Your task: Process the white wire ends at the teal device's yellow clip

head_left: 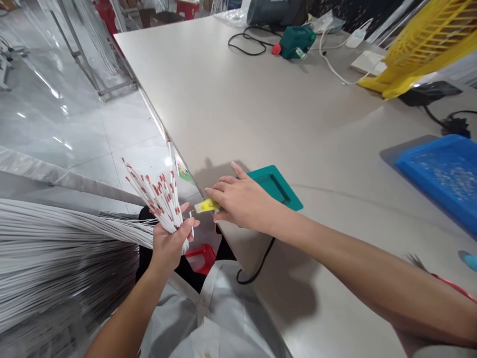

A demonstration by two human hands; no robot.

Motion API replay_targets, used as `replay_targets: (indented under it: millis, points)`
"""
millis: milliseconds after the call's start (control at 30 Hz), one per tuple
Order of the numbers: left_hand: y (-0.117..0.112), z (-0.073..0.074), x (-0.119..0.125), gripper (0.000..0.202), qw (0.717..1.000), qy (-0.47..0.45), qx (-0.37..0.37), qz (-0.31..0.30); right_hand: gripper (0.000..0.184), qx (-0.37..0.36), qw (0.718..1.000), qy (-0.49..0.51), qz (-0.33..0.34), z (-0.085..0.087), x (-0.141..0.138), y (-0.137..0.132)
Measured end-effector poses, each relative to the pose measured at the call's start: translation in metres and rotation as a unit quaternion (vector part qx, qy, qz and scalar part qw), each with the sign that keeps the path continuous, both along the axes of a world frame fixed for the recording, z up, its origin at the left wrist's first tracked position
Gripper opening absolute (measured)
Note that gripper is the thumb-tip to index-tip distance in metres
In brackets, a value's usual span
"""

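My left hand [169,246] is closed round a bundle of thin white cables [164,209], whose reddish-brown ends fan upward. One short cable end [191,223] stands apart near its thumb and points toward a small yellow piece with a pale tip [206,206]. My right hand [242,201] lies palm down at the table edge, thumb and forefinger on either side of the yellow piece. How far that piece reaches under the hand is hidden. Partly beneath the right hand is a green plate with a raised rim [296,200].
Long white cables [55,243] hang at my left. A black cord [257,276] loops at the table edge. On the table [238,99] are a green device [297,42], a yellow fan [428,49], a blue tray [428,161] and a fork-like tool [417,261]. A red stool [204,257] stands below.
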State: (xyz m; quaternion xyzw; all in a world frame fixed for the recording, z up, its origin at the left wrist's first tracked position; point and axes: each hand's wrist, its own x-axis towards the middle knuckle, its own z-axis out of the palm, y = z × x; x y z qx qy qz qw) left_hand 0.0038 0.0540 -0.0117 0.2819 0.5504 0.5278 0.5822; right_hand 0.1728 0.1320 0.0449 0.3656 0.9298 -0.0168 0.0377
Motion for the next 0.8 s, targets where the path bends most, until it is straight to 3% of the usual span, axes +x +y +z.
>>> replay_targets:
  millis: [200, 300, 367, 433, 567, 667, 767, 800]
  points:
    - [-0.006, 0.004, -0.010, 0.020, 1.000, -0.001, 0.016, 0.024, 0.056, 0.017, 0.993, 0.112, -0.017, 0.005, -0.001, -0.013]
    - [-0.009, 0.008, -0.017, 0.012, 0.999, -0.022, 0.026, 0.019, 0.030, 0.034, 0.965, 0.258, -0.038, 0.003, -0.010, -0.035]
    - [-0.012, 0.011, -0.022, 0.011, 0.999, -0.040, 0.019, 0.007, 0.025, -0.037, 0.934, 0.349, -0.063, -0.004, -0.018, -0.048]
    - [-0.014, 0.014, -0.025, 0.012, 0.998, -0.060, 0.001, -0.018, 0.025, -0.145, 0.885, 0.434, -0.087, -0.014, -0.027, -0.056]
    - [-0.018, 0.018, -0.030, 0.013, 0.993, -0.086, -0.023, -0.079, 0.014, -0.314, 0.740, 0.585, -0.108, -0.032, -0.040, -0.058]
    - [-0.020, 0.017, -0.031, 0.014, 0.990, -0.093, -0.024, -0.100, 0.008, -0.395, 0.640, 0.646, -0.128, -0.041, -0.047, -0.059]
    - [-0.021, 0.014, -0.030, 0.017, 0.991, -0.082, -0.029, -0.105, 0.008, -0.499, 0.522, 0.674, -0.159, -0.046, -0.050, -0.063]
    - [-0.021, 0.013, -0.029, 0.018, 0.991, -0.075, -0.031, -0.105, 0.010, -0.523, 0.496, 0.674, -0.160, -0.047, -0.050, -0.063]
